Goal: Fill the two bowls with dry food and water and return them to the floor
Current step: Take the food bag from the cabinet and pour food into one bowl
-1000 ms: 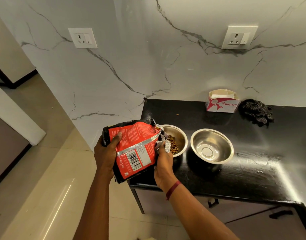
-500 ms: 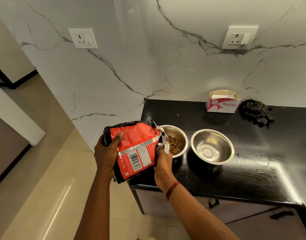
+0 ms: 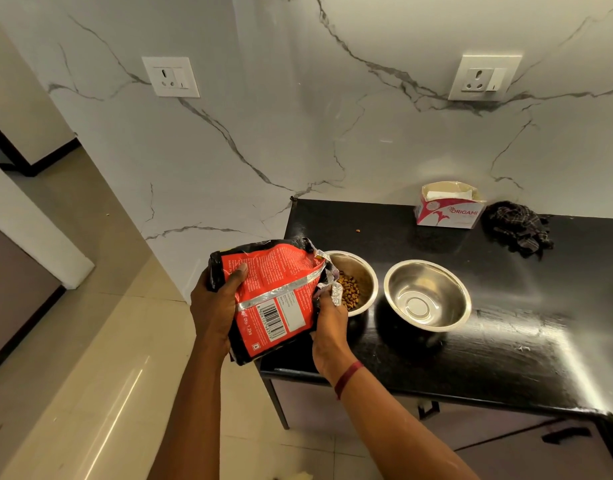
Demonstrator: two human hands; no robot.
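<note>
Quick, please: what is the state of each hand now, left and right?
Left hand: closed, gripping the bag at its lower end.
Right hand: closed, gripping the bag near its open mouth.

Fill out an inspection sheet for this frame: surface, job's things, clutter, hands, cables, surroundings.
Surface: black countertop, glossy, both bowls on it.
Job's things: food bag tilted over left bowl, which holds kibble; right bowl empty, no water.
Clutter: tissue box and dark cloth by the wall; one stray kibble piece.
Hands: left hand grips the bag's base; right hand grips near its torn mouth.
Cables: nothing seen.
Surroundings: marble wall, left socket, right socket, tiled floor.
</note>
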